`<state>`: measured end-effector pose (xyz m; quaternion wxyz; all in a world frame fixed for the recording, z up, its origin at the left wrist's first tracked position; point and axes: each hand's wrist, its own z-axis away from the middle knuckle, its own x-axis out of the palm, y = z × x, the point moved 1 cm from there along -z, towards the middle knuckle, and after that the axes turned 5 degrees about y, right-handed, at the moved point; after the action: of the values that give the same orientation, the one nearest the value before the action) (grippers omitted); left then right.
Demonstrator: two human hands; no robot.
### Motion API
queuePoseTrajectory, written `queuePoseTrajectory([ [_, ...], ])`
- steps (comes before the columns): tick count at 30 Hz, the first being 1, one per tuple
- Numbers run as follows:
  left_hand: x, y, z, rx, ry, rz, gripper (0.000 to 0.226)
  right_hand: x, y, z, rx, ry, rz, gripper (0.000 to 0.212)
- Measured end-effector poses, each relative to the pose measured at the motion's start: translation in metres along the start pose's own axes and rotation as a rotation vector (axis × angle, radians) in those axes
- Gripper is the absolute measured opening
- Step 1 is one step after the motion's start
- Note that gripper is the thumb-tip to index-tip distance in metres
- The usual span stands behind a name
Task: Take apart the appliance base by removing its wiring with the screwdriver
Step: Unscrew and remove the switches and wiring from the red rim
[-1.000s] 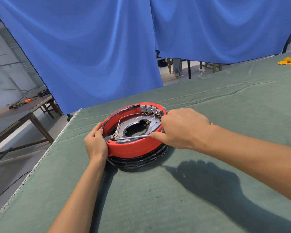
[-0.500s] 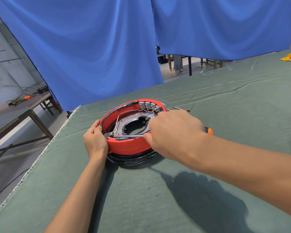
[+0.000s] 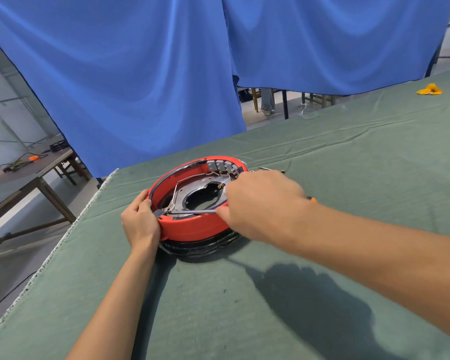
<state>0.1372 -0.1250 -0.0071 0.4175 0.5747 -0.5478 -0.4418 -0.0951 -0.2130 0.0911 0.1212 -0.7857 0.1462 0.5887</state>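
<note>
On the green-clothed counter (image 3: pixel 244 307), the left hand (image 3: pixel 140 224) grips the near-left rim of the red appliance base (image 3: pixel 192 227). The right hand (image 3: pixel 260 203) holds the screwdriver (image 3: pixel 192 211), its shaft lying across the base toward the wiring (image 3: pixel 177 188). Beyond hang blue curtains (image 3: pixel 140 74).

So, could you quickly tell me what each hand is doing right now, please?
Left hand: curled round the red rim of the appliance base.
Right hand: gripping the screwdriver.
</note>
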Motion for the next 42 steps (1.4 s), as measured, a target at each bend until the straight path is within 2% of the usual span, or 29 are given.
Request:
queuePoseTrajectory([
  [2, 0.0, 0.0, 0.0, 0.004, -0.003, 0.013, 0.036, 0.006, 0.017, -0.004, 0.018, 0.008, -0.02, 0.044],
  [5, -0.001, 0.0, 0.001, 0.008, 0.005, 0.017, 0.035, 0.015, 0.029, -0.011, -0.027, 0.06, -0.016, 0.055],
  [11, 0.001, -0.003, 0.002, 0.013, 0.024, 0.006, 0.036, 0.018, 0.026, -0.019, -0.057, 0.091, 0.002, 0.053],
  [15, 0.002, -0.001, 0.01, 0.027, 0.01, 0.001, 0.036, 0.024, -0.004, -0.027, -0.131, 0.109, 0.033, 0.041],
  [19, 0.0, -0.003, 0.009, 0.043, -0.017, -0.008, 0.035, 0.018, 0.008, -0.027, -0.057, 0.08, 0.063, 0.05],
  [23, 0.002, -0.002, 0.005, 0.019, -0.042, 0.029, 0.033, 0.015, 0.032, -0.013, -0.039, 0.125, 0.166, 0.059],
  [33, 0.003, 0.0, 0.005, 0.016, -0.054, 0.054, 0.033, 0.013, 0.045, -0.004, -0.015, 0.183, 0.212, 0.058],
  [42, 0.004, 0.001, 0.006, 0.048, -0.045, 0.088, 0.033, 0.019, 0.045, 0.001, 0.026, 0.159, 0.089, 0.06],
])
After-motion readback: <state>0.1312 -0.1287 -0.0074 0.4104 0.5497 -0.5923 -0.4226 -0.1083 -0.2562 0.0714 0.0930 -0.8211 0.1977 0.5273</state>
